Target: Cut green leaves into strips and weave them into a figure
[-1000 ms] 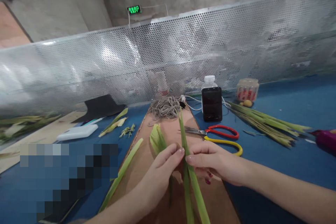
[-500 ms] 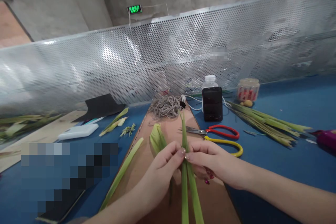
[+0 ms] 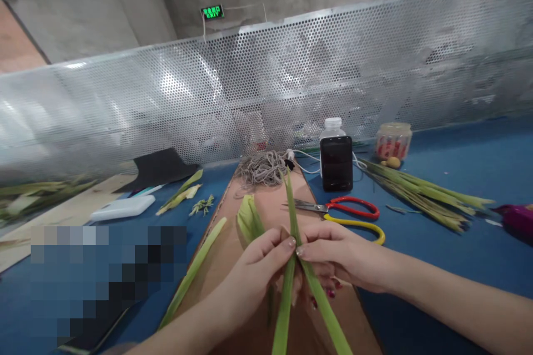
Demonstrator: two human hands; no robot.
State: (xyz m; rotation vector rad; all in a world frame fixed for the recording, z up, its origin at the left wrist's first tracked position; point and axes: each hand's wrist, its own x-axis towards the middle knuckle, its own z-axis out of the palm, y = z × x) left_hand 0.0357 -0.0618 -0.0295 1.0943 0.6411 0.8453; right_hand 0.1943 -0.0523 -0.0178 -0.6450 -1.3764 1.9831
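Long green leaf strips (image 3: 292, 216) run upright between my hands and split into two tails toward the bottom edge. My left hand (image 3: 264, 260) pinches them with thumb and finger at the split. From the other side my right hand (image 3: 337, 249) pinches the same spot, its thumb almost touching the left one. The lower fingers of both hands are partly hidden behind the leaves. Scissors (image 3: 352, 208) with one red and one yellow handle lie just beyond my right hand. A yellow-green folded leaf (image 3: 249, 217) lies behind my left hand on the cardboard (image 3: 233, 266).
Grey cord (image 3: 264, 169) is heaped at the cardboard's far end. A black phone (image 3: 336, 163) leans on a bottle. Leaf stalks (image 3: 420, 191) and a jar (image 3: 393, 141) are right; a white object (image 3: 122, 208) lies left. Perforated metal (image 3: 266, 77) stands behind the blue table.
The two lower leaf tails have spread farther apart, one leftward and one rightward. Both hands keep their pinch at nearly the same place.
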